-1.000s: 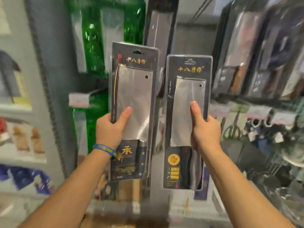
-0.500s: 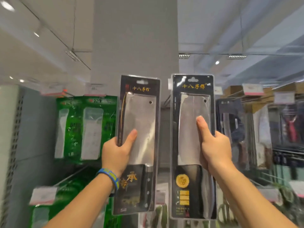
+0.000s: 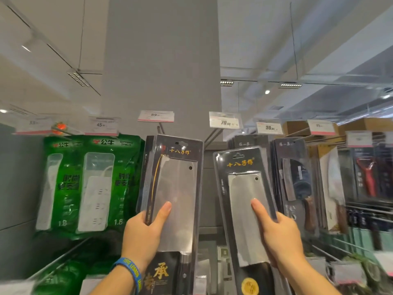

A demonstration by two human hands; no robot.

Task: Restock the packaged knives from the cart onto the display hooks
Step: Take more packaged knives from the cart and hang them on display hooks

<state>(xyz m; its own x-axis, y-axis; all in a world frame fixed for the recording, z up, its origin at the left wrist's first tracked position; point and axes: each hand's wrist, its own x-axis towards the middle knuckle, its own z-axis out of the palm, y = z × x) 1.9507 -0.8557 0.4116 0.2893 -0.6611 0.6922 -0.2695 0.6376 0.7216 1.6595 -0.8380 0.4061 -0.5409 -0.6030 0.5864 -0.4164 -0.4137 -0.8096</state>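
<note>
I hold two packaged cleavers upright in front of the top row of display hooks. My left hand (image 3: 143,235), with a blue wristband, grips the left cleaver pack (image 3: 177,188), thumb pressed on its clear blister. That pack's hang hole sits just below the hook (image 3: 160,128) under the 89 price tag (image 3: 155,116). My right hand (image 3: 278,235) grips the right cleaver pack (image 3: 244,196), which tilts slightly left. Above it a hook (image 3: 212,135) runs under the 79 tag (image 3: 225,120). The cart is out of view.
Green power-strip packs (image 3: 91,184) hang at the left. More knife packs (image 3: 295,184) fill the hooks to the right, with red peelers (image 3: 366,177) beyond. A grey pillar (image 3: 161,60) stands behind the hooks. Lower hooks and rails (image 3: 361,211) jut out on the right.
Both packs have moved apart and closer to the top hooks. The right pack now tilts left. My view has tipped further up, showing the price tags.
</note>
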